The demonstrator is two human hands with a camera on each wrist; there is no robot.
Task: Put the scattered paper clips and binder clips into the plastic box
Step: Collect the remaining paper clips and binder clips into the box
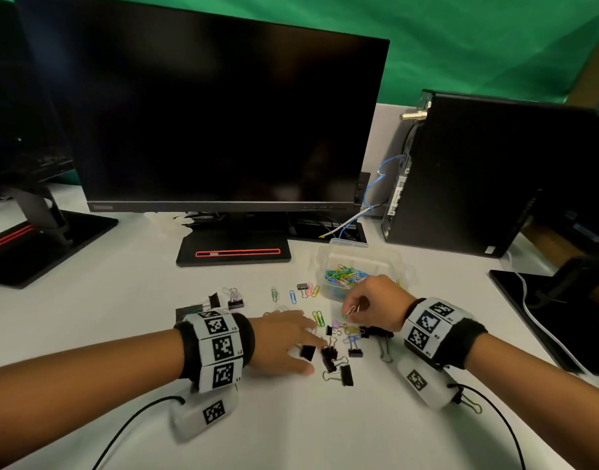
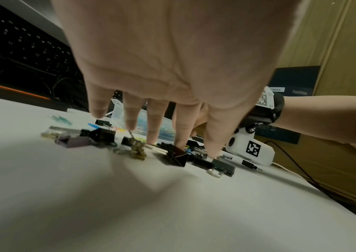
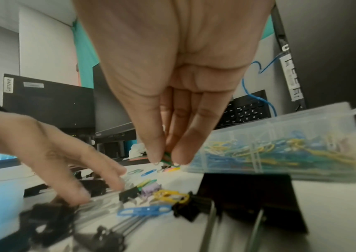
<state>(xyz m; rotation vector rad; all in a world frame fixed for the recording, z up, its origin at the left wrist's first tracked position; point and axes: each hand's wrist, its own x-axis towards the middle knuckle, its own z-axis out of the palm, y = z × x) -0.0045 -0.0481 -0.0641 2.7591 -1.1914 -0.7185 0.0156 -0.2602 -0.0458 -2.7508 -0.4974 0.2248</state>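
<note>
Black binder clips (image 1: pixel 330 359) and coloured paper clips (image 1: pixel 319 318) lie scattered on the white table. My left hand (image 1: pixel 301 340) reaches over them with straight, spread fingers, and its fingertips touch the binder clips (image 2: pixel 176 156). To the right, my right hand (image 1: pixel 354 312) is raised a little and pinches paper clips (image 1: pixel 349 311) between thumb and fingers; a green paper clip (image 3: pixel 166 157) shows at the fingertips. The clear plastic box (image 1: pixel 349 244) stands open just behind my right hand, holding several coloured paper clips. It also shows in the right wrist view, box (image 3: pixel 302 116).
A dark monitor (image 1: pixel 216 123) and its base (image 1: pixel 233 252) stand behind the clips. A black computer tower (image 1: pixel 477 171) is right of the box, with another stand (image 1: pixel 37 239) at far left. More binder clips (image 1: pixel 236 302) lie behind my left wrist.
</note>
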